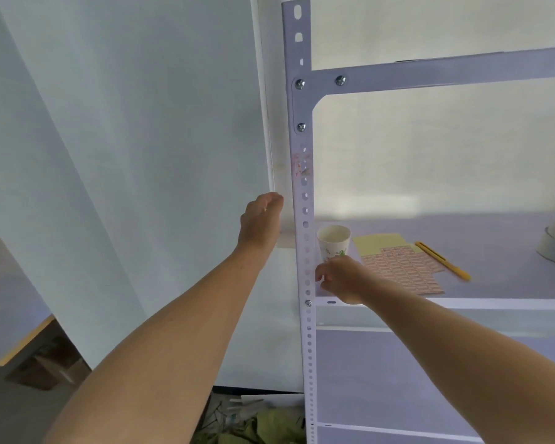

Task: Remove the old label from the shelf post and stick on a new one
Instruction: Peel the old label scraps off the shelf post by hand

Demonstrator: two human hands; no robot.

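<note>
White shelf post (302,200), label residue (302,165) above curled left hand (261,219); right hand (342,278) grip unclear.

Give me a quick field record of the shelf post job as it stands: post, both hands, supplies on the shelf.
shelf post: upright, perforated
old label: mostly gone, reddish scraps and residue left below the bracket screws
left hand: closed, just left of the post, below the residue; contents not visible
right hand: at the shelf's front edge beside the paper cup; whether it holds anything is unclear
label sheet: flat on the shelf, partly used
yellow pen: lying right of the sheet
new label: not on the post yet
</note>
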